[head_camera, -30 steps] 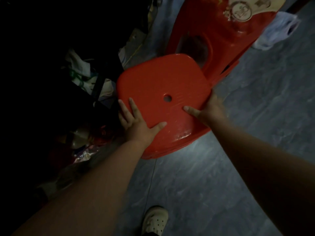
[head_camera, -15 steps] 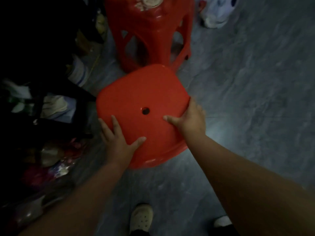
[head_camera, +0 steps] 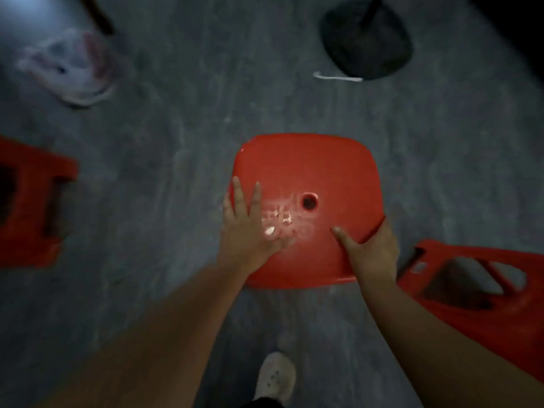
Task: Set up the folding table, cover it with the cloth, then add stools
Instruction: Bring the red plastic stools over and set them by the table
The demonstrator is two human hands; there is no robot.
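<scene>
Grey floor [head_camera: 164, 178], left stool [head_camera: 29, 201], white bag [head_camera: 67, 69]

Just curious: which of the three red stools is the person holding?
The middle stool: the left hand lies on its seat, the right hand grips its edge. Nobody holds the left stool or right stool.

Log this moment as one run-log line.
stage: adding stools | object: red stool | left hand: flat on seat | right hand: grips seat edge | nearby: second stool left

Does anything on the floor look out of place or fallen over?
A crumpled plastic bag lies loose on the floor at far left, and a white strip lies by the dark base. The red stool at right looks tipped, perhaps only lens distortion.
</scene>
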